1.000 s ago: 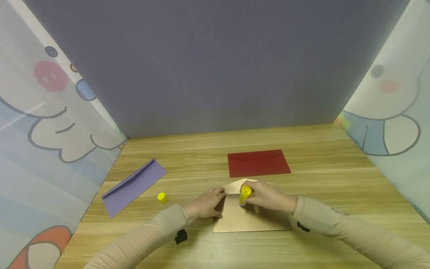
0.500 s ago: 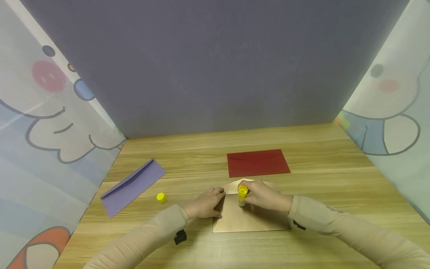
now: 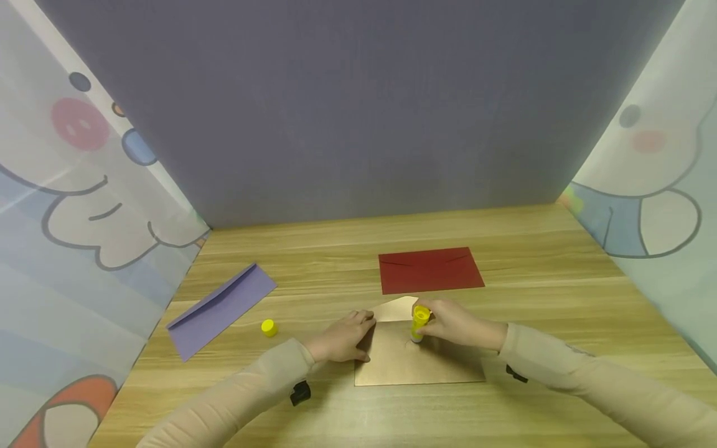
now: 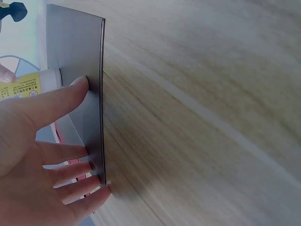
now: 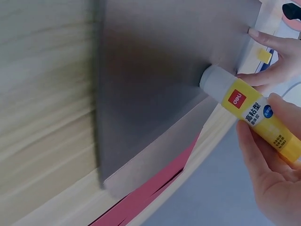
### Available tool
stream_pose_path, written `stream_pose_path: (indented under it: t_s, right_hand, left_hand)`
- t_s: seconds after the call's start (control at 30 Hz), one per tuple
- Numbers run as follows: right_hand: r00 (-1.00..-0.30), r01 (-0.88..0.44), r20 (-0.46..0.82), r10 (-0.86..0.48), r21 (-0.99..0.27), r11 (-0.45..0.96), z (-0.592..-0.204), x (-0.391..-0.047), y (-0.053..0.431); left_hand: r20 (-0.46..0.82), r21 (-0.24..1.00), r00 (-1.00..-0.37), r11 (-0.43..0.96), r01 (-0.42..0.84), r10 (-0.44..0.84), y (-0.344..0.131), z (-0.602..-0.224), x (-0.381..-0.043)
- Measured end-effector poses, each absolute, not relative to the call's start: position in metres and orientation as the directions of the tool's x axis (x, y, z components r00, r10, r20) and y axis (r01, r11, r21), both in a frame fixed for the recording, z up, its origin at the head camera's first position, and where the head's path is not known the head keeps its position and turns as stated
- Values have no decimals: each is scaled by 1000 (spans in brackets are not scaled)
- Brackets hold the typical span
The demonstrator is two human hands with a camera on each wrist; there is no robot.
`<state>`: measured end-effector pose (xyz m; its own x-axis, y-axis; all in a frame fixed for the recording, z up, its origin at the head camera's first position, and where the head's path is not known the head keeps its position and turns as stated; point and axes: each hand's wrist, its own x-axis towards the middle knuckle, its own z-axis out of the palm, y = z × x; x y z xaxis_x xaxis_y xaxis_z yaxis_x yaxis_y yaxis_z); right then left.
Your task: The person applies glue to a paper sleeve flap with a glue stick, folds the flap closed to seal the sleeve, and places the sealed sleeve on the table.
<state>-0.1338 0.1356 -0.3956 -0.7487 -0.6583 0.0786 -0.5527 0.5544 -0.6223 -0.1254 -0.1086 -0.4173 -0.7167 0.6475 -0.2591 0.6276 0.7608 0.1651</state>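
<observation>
Glue stick (image 5: 249,112) in right hand (image 3: 458,325)

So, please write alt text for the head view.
The right hand holds a glue stick on a gold envelope, the left hand at its left edge. Beyond lies a red envelope; at left, a cap and purple envelope.

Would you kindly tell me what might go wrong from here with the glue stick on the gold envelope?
The gold envelope might slide or crease under the glue stick, since the left hand touches only its left side. The yellow cap sits loose near the left sleeve, so a sideways sweep could knock it away.
</observation>
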Motion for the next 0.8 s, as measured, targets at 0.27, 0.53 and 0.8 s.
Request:
stream_pose_path:
  t_s: [0.27, 0.53, 0.8]
  right_hand:
    - [-751, -568, 103, -652, -604, 559, -395, -132, 149]
    - [-749, -569, 98, -656, -602, 560, -393, -132, 157]
    - [-747, -582, 125, -653, -597, 552, -395, -132, 163]
  left_hand:
    - [-257, 172, -713, 757, 631, 653, -109, -416, -125]
    - [-261, 176, -712, 758, 629, 652, -109, -415, -124]
    - [-272, 182, -713, 763, 621, 646, -108, -415, -123]
